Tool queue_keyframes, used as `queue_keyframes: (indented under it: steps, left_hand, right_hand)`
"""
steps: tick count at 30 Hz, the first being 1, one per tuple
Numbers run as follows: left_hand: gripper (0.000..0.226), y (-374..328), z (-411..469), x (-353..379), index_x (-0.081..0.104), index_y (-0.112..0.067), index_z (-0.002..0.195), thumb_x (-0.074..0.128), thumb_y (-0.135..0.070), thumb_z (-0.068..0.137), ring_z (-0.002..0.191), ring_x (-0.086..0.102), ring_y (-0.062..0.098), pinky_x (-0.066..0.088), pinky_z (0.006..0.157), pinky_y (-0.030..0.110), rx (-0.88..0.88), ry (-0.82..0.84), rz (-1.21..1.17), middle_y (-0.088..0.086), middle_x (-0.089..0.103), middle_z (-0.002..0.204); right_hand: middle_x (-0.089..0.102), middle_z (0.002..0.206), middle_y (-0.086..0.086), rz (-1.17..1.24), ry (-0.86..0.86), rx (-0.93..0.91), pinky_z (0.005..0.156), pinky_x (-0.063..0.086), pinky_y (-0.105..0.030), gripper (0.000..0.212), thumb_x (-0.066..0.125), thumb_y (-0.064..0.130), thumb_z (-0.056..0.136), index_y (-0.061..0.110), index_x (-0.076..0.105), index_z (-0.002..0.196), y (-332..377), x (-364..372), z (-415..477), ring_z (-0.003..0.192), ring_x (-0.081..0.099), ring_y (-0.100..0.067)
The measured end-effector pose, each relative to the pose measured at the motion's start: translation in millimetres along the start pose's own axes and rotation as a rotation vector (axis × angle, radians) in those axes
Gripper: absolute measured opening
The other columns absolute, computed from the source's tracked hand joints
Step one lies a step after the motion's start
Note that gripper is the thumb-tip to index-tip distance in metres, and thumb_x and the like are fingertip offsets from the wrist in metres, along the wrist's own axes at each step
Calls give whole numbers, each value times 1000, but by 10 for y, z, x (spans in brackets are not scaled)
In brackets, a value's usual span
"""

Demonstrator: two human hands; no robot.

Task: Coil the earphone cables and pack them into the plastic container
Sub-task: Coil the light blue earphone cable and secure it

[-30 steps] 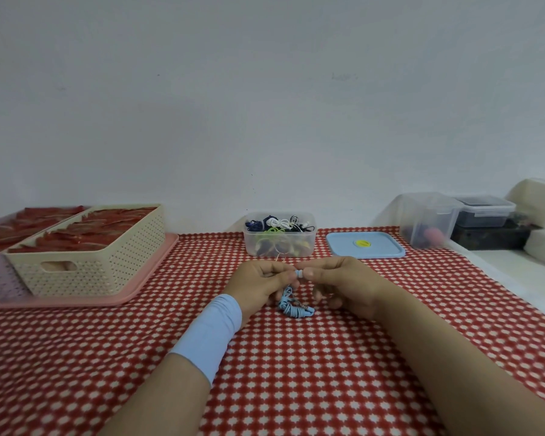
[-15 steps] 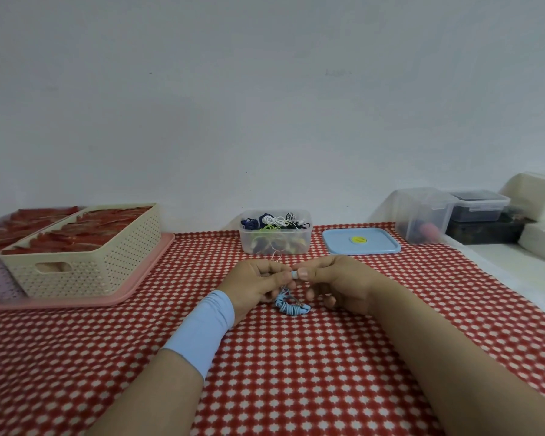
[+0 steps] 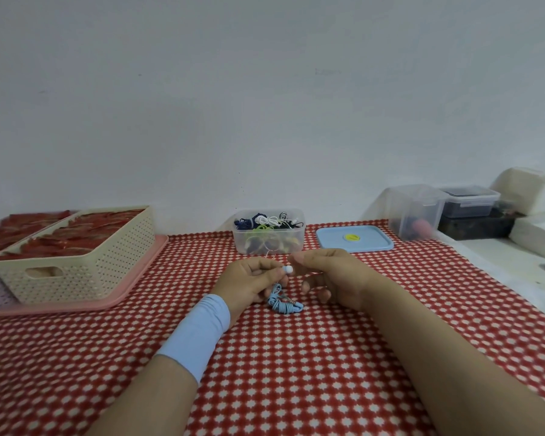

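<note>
A red-and-white checked cloth (image 3: 296,372) covers the tabletop below a plain white wall (image 3: 265,105). At nine o'clock a cream perforated basket (image 3: 107,265) filled with red packets (image 3: 85,234) sits on a pink tray (image 3: 76,306). At three o'clock stand a clear tub (image 3: 414,212), a lidded tub (image 3: 469,202) atop a dark box (image 3: 475,228), and white blocks (image 3: 529,190).

A plain, pale grey-white wall (image 3: 265,105) fills the upper half of the view, marked only by a few faint smudges. Below it a desk (image 3: 76,357) runs the full width under a red cloth (image 3: 312,388) with a white check pattern. At the right the cloth meets a white ledge (image 3: 501,269). The light is soft and even.
</note>
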State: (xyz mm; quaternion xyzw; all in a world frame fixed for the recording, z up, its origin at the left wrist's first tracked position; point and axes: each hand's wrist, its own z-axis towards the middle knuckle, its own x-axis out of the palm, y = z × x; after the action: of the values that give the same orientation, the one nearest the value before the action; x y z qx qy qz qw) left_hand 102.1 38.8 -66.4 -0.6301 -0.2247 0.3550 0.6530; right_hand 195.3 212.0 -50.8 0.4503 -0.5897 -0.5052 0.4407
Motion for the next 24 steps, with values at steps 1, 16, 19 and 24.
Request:
queue_keyframes:
  steps: [1, 16, 19, 24]
  left_hand:
    - [10, 0, -1, 6, 73, -12, 98, 69, -16, 90, 57, 52, 10, 44, 50, 18, 0, -8, 4, 11, 76, 89]
    - [11, -33, -32, -9, 74, -13, 99, 69, -15, 89, 73, 58, 24, 46, 57, 24, 4, -19, 27, 6, 76, 82]
    - [10, -56, -40, 1, 74, -10, 96, 69, -11, 88, 61, 55, 12, 44, 51, 17, 8, -11, 32, 5, 76, 78]
    - [9, -93, -21, -24, 74, -11, 95, 70, -11, 88, 55, 56, 7, 48, 54, 19, 29, -22, 46, 1, 75, 74]
  right_hand:
    - [75, 93, -7, -40, -3, -20, 40, 34, -20, 12, 75, 24, 88, 14, 78, 94, 3, 6, -12, 60, 61, -16]
    - [73, 83, -6, -59, 79, -20, 38, 34, -18, 24, 75, 22, 79, 8, 78, 99, 2, 29, -25, 56, 57, -13]
    - [72, 78, -6, -55, 98, 4, 37, 33, -17, 12, 76, 20, 76, 14, 79, 86, -9, 44, -7, 54, 57, -11]
    - [74, 82, -8, -48, 47, -6, 37, 34, -19, 16, 79, 22, 72, 14, 79, 86, 3, 56, 12, 55, 59, -13]
